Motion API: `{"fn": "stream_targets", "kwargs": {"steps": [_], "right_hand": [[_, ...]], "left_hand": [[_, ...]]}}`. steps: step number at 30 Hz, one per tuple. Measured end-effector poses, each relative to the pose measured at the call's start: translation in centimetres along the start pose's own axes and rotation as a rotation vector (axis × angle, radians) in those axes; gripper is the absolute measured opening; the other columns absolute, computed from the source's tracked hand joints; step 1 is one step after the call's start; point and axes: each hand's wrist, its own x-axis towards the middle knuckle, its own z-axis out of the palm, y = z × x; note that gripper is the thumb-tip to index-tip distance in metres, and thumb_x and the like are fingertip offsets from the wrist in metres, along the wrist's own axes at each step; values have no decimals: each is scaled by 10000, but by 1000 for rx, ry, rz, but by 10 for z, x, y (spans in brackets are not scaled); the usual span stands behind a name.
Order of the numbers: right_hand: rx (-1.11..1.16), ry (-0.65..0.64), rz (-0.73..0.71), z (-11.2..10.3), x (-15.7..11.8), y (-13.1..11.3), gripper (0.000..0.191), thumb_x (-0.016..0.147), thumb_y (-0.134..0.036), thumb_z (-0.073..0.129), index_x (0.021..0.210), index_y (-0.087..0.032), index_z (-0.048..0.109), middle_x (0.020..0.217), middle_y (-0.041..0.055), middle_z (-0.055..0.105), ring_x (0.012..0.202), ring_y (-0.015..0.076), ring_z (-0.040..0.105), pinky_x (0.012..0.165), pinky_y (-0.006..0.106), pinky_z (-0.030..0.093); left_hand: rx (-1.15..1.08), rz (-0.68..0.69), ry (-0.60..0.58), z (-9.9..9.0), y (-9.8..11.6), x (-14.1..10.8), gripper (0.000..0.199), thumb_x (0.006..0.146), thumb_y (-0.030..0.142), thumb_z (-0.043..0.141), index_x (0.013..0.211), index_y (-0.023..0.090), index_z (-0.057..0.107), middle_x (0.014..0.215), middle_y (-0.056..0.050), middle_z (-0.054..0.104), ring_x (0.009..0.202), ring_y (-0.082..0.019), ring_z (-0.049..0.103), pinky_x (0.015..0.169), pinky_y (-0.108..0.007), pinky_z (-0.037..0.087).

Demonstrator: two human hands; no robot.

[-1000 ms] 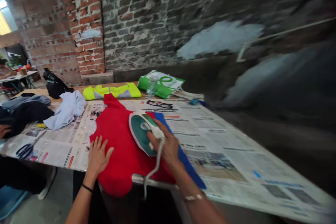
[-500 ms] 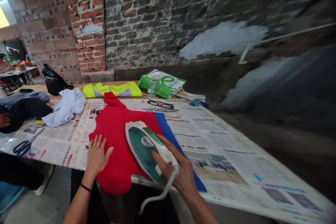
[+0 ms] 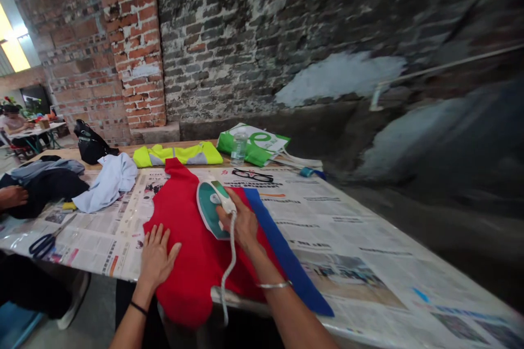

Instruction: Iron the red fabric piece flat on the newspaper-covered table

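A piece of red cloth (image 3: 180, 278) with a blue cloth band (image 3: 282, 245) along its right side lies on the table, its lower end hanging past the front edge. My left hand (image 3: 158, 256) rests flat on the red cloth's left part, fingers spread. In my right hand (image 3: 242, 221) is the handle of a green and white clothes iron (image 3: 208, 212). The iron sits on the upper middle of the red cloth, tip pointing away from me. Its white cord (image 3: 227, 278) trails down past my right wrist and over the table edge.
Newspaper under clear film covers the table (image 3: 347, 240). Behind the cloth are glasses (image 3: 252, 175), a clear bottle (image 3: 238, 150), a green-white bag (image 3: 262, 144) and a yellow garment (image 3: 180, 154). To the left lie scissors (image 3: 45, 242), clothes (image 3: 108, 182) and another person's hand (image 3: 14, 196).
The iron, in my right hand, has moved away from me up the red cloth. My left hand stays flat on it. The view has tilted up slightly.
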Motion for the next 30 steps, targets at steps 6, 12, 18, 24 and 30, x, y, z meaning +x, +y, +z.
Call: {"fn": "stream_targets", "kwargs": {"steps": [6,12,18,24,30], "right_hand": [[4,231,-31,-45,-90,24,586,828,-465,548,1324,-190,696,1145,128,758,823,274,695,791,387,542],[-72,230,17,-42,-67,26,651,831,-449,543,1394,-139,648,958,140,761,758,284,668,746,387,523],[-166,127,142,-16,20,16,620,834,-348,567,1423,-167,634,764,81,694,717,253,621,679,338,432],[-179,205,53,-27,-26,29,644,820,-413,566,1408,-162,640,731,75,691,663,263,620,637,345,451],[-127,355,-24,-53,-90,30,590,868,-467,542,1348,-152,676,945,146,747,773,286,671,740,385,518]], "left_hand": [[2,9,1,0,2,0,577,1068,521,365,1477,151,535,1596,-133,447,1517,-298,356,1249,-521,303],[3,19,-9,1,-2,2,580,1065,517,375,1477,140,534,1599,-142,440,1510,-309,368,1245,-523,307],[11,2,23,2,-1,1,527,1063,479,410,1463,167,553,1585,-128,462,1502,-298,386,1242,-521,319],[3,7,21,3,1,-1,548,1065,492,394,1463,150,552,1584,-134,461,1506,-301,377,1241,-528,320],[3,28,23,2,-1,1,577,1063,527,355,1460,159,554,1585,-137,462,1499,-309,388,1233,-530,331]]}}
